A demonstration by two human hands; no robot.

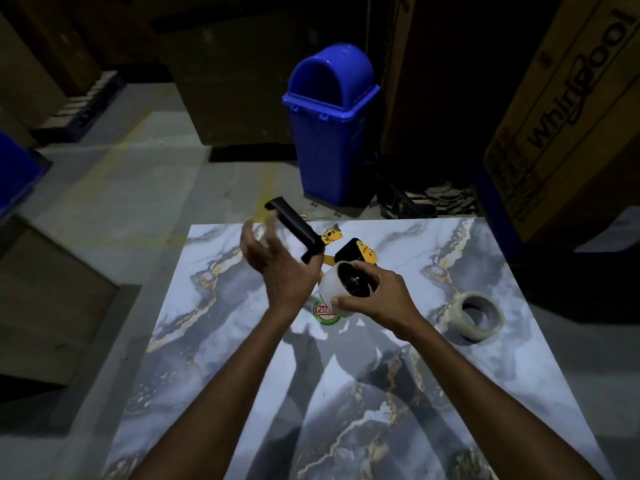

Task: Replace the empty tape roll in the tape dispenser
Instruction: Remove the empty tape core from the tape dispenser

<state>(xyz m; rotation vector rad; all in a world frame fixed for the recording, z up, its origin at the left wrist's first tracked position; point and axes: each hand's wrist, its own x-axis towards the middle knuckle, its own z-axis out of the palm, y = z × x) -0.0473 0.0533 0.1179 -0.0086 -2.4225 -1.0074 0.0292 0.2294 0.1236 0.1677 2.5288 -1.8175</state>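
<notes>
Tape dispenser (294, 223), black plastic handle w/ yellow metal frame, was over the far part of the marble-pattern table (450, 393), handle pointing far-left. Couldn't tell if it rested flat or was tipped up.

Right hand (377, 292) gripped the thin-walled white roll (332, 289) at the dispenser's hub, thumb on the near rim & fingers curled over the far side. Black showed inside the roll. Left hand (277, 261) hovered just left of that roll, in front of the handle, fingers spread wide & blurred, holding nothing.

Translucent beige tape roll (478, 317) lay flat on the table, well apart to the right. Round green-red sticker (325, 313) sat on the tabletop under the white roll. Blue plastic swing-lid bin (332, 143) stood on the floor beyond the table.

Handling, my guess:
- **White roll:** looked like a bare core, so light & prob. crushable. Take it by the rims, don't squeeze mid-wall.
- **Dispenser:** stiff, fairly light, likely to slide on the glossy top. Steady it by the handle & keep off the cutter end, which I couldn't make out.
- **Beige roll:** hold by the outer face, since a loose sticky end may cling.
</notes>
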